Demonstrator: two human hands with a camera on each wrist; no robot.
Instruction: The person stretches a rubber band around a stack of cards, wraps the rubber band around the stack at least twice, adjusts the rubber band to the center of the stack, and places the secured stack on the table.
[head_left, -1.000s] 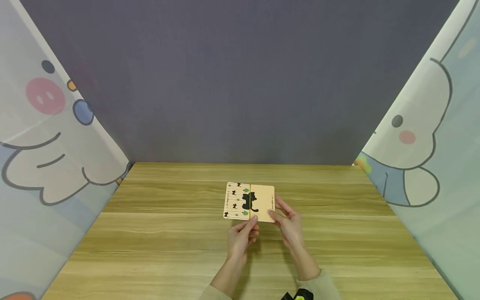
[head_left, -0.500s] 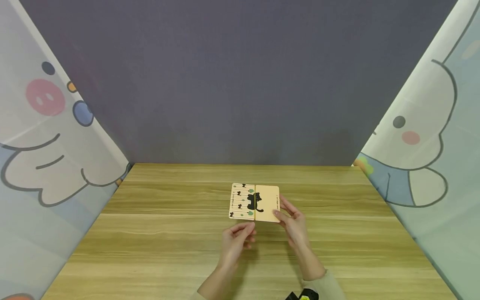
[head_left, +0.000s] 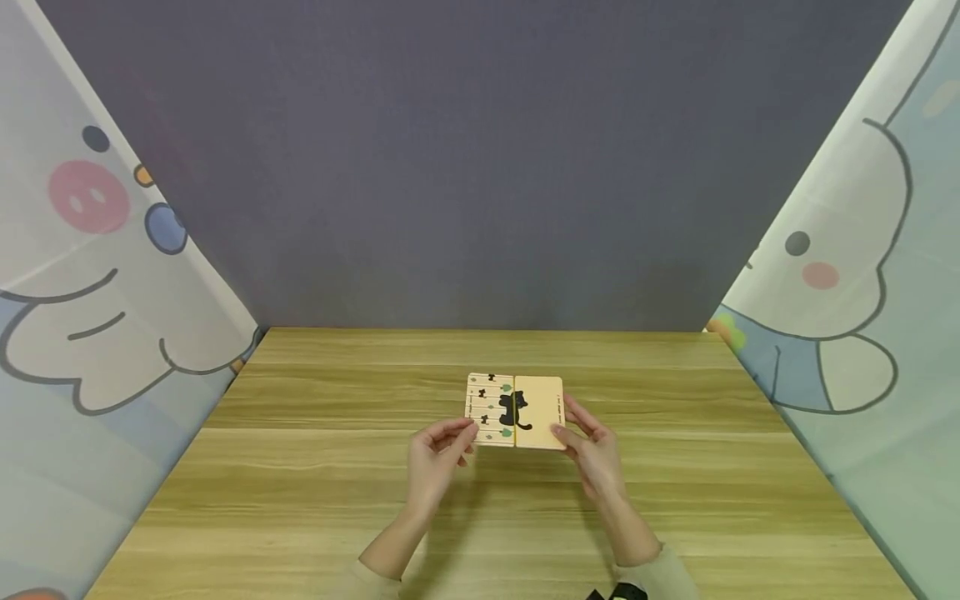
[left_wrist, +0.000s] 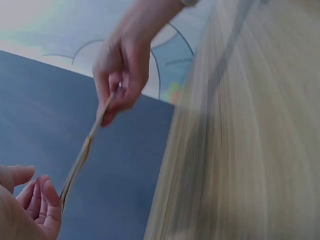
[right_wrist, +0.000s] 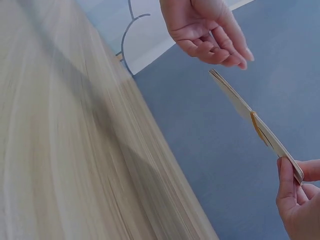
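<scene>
A thin cream notebook (head_left: 540,408) with a black cat print and a striped left half is held above the table. Around its middle runs a narrow yellow elastic band (right_wrist: 258,129). My right hand (head_left: 596,458) pinches the notebook's right edge, thumb on top and fingers beneath. At the lower left corner is my left hand (head_left: 438,458), its thumb parted from loosely bent fingers in the left wrist view. The right wrist view has that left hand (right_wrist: 207,37) just off the notebook's far end, gripping nothing.
Beneath the hands lies a wood-grain table (head_left: 315,467). A dark grey panel (head_left: 480,167) rises behind it, and cartoon-printed curtains (head_left: 67,333) flank both sides. A black strap-like item (head_left: 626,592) shows at the right wrist.
My left hand has let go of the notebook's lower middle edge and moved left to its left corner. The notebook has shifted slightly right and nearer, still pinched by my right hand.
</scene>
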